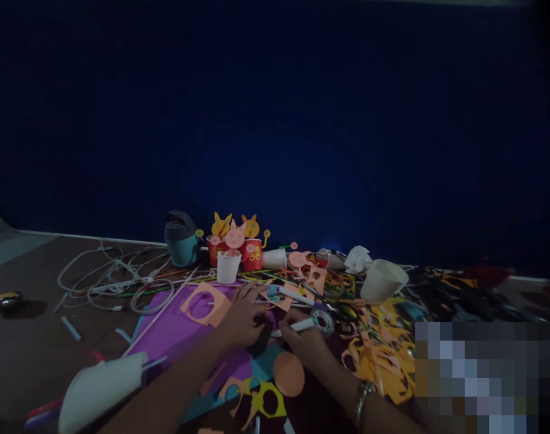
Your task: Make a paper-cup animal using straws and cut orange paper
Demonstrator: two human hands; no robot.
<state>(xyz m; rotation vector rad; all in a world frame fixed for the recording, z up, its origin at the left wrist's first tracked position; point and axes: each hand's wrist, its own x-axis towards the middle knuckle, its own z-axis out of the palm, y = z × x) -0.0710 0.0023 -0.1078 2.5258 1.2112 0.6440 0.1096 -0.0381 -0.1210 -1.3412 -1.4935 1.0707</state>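
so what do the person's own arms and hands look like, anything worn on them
Both forearms are bare, with no sleeves or gloves on the left hand or the right hand. The only thing visibly worn is a silvery metal bracelet on the right wrist.

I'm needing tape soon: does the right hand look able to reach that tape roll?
Probably yes: the right hand sits right beside the tape roll, with nothing between, though it grips a white marker.
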